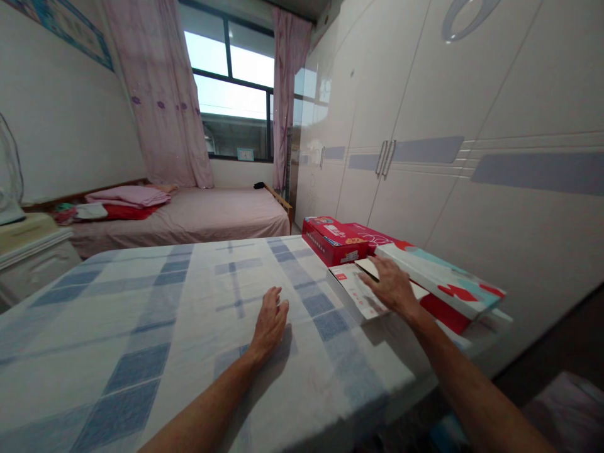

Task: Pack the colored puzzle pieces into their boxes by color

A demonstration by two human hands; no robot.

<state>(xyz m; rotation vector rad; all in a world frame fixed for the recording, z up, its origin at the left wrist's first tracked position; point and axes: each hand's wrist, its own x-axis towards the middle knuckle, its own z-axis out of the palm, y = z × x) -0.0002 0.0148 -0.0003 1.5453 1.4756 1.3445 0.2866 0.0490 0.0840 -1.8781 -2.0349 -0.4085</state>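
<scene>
My left hand hovers low over the checked tablecloth, fingers loosely bent and apart, with nothing in it. To the right, my right hand reaches over a white cardboard box with small red print. Its thumb and fingers are spread above a pale flap or edge of that box; whether they press on it is hard to tell. Just behind the white box sits a red box with printed pictures. A long flat white, red and light-blue box lies beside my right hand and is partly covered by it.
White wardrobe doors rise along the right, close to the boxes. Beyond the table stands a bed with folded pink bedding, under a window. A small cabinet is at the left. The table's near edge curves at lower right.
</scene>
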